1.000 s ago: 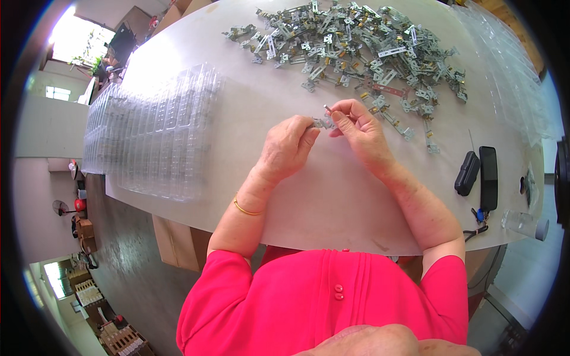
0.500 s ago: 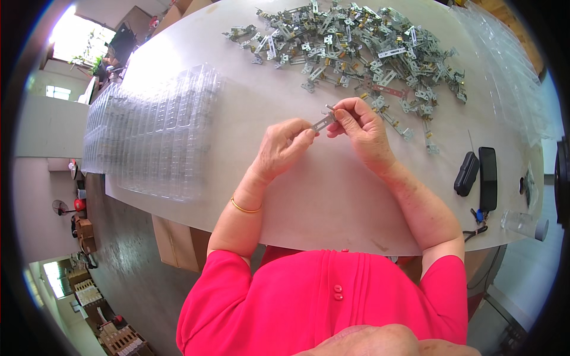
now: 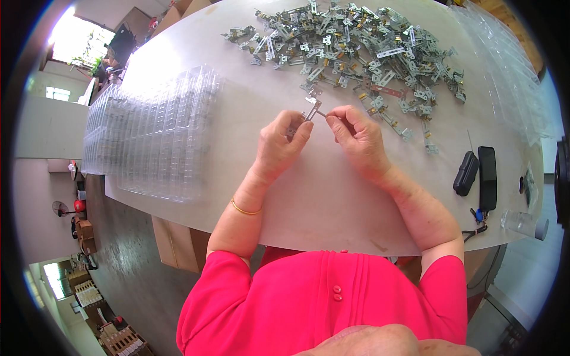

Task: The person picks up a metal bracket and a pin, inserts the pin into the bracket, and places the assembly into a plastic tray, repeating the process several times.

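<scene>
A small slotted metal bracket [image 3: 312, 111] is pinched between the thumb and fingers of my left hand [image 3: 281, 142], its far end standing clear of the fingertips. My right hand [image 3: 361, 140] is closed on a thin metal pin [image 3: 321, 113], whose tip reaches the bracket. Whether the pin is joined to the bracket I cannot tell. Just beyond both hands spreads a heap of metal brackets [image 3: 356, 47], silvery with brass-coloured bits. One reddish bracket [image 3: 387, 90] lies at the heap's near side.
Stacked clear plastic trays [image 3: 160, 136] stand on the table [image 3: 309, 213] at left. To the right lie a black case [image 3: 466, 174], a phone [image 3: 487, 178], keys [image 3: 478, 216] and a clear bottle [image 3: 522, 224]. Clear plastic sheeting [image 3: 504, 77] covers the far right edge.
The bracket has turned from nearly level to pointing up and away from me. My right hand has drawn slightly apart from my left, showing the pin between them.
</scene>
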`<state>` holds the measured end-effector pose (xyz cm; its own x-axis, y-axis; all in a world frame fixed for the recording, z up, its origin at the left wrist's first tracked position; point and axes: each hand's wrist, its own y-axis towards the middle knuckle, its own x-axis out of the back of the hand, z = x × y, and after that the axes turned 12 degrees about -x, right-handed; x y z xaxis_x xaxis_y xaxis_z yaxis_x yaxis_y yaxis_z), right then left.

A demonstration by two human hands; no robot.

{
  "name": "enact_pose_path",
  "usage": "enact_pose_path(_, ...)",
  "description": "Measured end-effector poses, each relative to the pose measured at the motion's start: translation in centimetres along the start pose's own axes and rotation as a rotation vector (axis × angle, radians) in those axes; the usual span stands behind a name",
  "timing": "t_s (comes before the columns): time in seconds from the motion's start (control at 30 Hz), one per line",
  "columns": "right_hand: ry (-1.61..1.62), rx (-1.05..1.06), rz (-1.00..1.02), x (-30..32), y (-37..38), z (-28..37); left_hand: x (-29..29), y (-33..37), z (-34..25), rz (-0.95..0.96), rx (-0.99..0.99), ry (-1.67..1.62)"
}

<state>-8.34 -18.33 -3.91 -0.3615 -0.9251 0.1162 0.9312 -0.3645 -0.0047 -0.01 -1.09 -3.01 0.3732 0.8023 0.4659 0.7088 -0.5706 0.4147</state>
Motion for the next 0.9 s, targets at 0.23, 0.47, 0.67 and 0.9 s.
enact_pose_path(0.23,-0.082,0.025,0.031,-0.26,-0.31,0.26,-0.38,-0.09,0.73,0.012,-0.195,0.171)
enact_pose_path(0.47,-0.107,0.010,0.070,-0.12,-0.21,-0.15,-0.45,-0.02,0.66,0.049,-0.309,0.277)
enact_pose_path(0.67,-0.014,-0.102,0.020,-0.19,-0.19,0.49,-0.55,0.10,0.58,0.041,-0.341,0.279)
enact_pose_path(0.9,0.003,-0.131,0.019,-0.13,-0.19,0.53,-0.53,-0.01,0.79,0.017,-0.323,0.274)
